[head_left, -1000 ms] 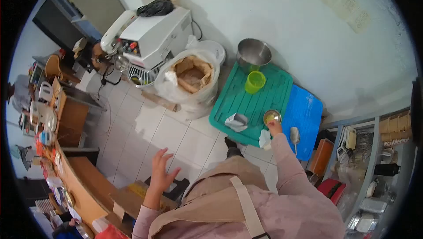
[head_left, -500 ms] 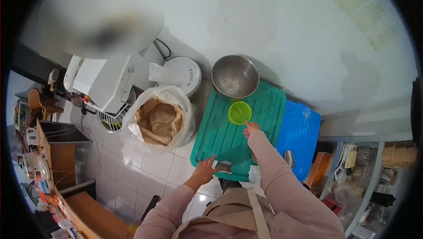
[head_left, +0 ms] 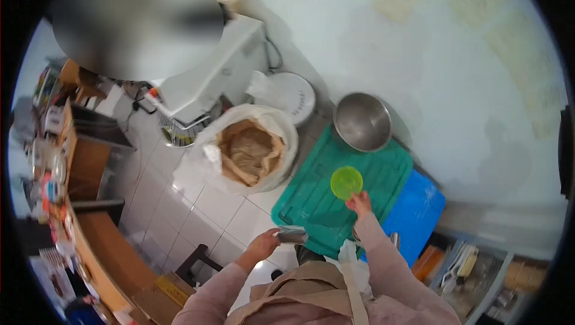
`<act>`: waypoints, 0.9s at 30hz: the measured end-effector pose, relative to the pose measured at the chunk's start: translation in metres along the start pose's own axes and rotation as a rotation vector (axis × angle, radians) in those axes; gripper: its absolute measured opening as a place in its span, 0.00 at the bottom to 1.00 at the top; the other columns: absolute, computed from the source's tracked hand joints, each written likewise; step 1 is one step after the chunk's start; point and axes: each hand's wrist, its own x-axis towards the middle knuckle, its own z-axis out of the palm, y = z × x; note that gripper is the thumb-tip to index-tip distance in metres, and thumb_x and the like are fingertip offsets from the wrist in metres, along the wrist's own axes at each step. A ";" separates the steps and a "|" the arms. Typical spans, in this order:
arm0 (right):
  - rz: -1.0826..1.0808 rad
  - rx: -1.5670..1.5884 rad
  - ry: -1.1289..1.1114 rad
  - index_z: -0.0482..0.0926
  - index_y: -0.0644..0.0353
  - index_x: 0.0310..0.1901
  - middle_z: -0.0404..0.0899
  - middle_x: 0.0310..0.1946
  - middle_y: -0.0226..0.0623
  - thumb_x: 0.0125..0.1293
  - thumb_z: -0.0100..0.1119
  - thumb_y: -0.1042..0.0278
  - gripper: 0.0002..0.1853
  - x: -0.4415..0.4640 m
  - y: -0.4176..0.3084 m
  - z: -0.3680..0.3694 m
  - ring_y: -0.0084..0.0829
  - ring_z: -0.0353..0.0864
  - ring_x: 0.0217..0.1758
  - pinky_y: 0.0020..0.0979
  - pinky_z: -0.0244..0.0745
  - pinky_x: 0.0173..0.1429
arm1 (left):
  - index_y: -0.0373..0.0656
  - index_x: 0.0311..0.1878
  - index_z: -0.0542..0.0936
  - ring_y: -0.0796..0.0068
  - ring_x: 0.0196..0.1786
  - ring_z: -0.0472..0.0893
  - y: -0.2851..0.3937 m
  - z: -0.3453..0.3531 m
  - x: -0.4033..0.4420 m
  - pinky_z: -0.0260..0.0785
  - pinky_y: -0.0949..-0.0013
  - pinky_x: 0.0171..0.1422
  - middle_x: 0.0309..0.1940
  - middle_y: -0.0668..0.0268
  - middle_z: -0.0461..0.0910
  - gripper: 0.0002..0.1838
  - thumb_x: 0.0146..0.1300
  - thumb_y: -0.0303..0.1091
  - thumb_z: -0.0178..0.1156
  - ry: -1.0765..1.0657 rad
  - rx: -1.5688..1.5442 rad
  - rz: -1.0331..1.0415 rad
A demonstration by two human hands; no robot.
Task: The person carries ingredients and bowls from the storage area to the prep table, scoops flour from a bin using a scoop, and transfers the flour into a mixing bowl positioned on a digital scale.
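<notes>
My right hand (head_left: 361, 203) pinches the near edge of a translucent yellow-green plastic cup (head_left: 346, 182), held over the green lid (head_left: 317, 205); its round mouth faces up toward me. At the lid's near left corner, my left hand (head_left: 263, 246) is closed on one end of a small flat grey packet (head_left: 292, 237) with a whitish edge. Its exact kind I cannot make out. A steel mixing bowl (head_left: 362, 122) rests on the far end of the lid, by the wall. To the left, an open sack (head_left: 250, 152) of brown paper stands inside a white plastic bag.
Behind the sack are a white lidded bucket (head_left: 293, 97) and a white machine (head_left: 206, 79). A blue lid (head_left: 419, 211) lies right of the green one, beside shelves (head_left: 473, 271) with utensils. Wooden furniture (head_left: 114, 253) lines the left, past the tiled floor.
The view has swung left, so things appear farther right. My left hand has picked up the grey packet from the green lid's near edge. My right hand has taken hold of the cup.
</notes>
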 end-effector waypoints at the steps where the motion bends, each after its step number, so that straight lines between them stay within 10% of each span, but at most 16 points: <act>1: -0.021 -0.072 -0.044 0.63 0.60 0.42 0.74 0.30 0.39 0.62 0.58 0.69 0.13 -0.022 -0.005 0.009 0.33 0.79 0.26 0.33 0.79 0.29 | 0.43 0.34 0.80 0.57 0.43 0.79 0.003 -0.014 -0.026 0.73 0.60 0.47 0.56 0.57 0.71 0.05 0.56 0.31 0.59 0.068 -0.016 -0.065; 13: 0.035 -0.741 -1.152 0.65 0.58 0.35 0.76 0.29 0.37 0.62 0.57 0.70 0.09 -0.277 -0.030 0.359 0.30 0.79 0.26 0.33 0.80 0.34 | 0.42 0.32 0.80 0.61 0.34 0.80 0.079 -0.116 -0.381 0.73 0.65 0.38 0.53 0.59 0.75 0.03 0.54 0.27 0.63 1.210 0.045 -0.675; 24: 0.039 -0.799 -1.730 0.65 0.59 0.36 0.75 0.28 0.39 0.62 0.57 0.69 0.10 -0.564 0.088 0.717 0.31 0.79 0.25 0.32 0.80 0.33 | 0.37 0.33 0.80 0.70 0.35 0.80 0.094 -0.145 -0.599 0.71 0.74 0.36 0.47 0.55 0.74 0.03 0.54 0.23 0.62 1.908 0.217 -0.783; 27: 0.092 -0.881 -1.831 0.64 0.58 0.37 0.75 0.27 0.39 0.62 0.58 0.66 0.12 -0.629 0.146 0.779 0.32 0.79 0.25 0.32 0.79 0.31 | 0.36 0.33 0.80 0.75 0.36 0.80 0.102 -0.159 -0.626 0.73 0.77 0.36 0.50 0.57 0.71 0.02 0.55 0.23 0.61 2.224 -0.249 -0.677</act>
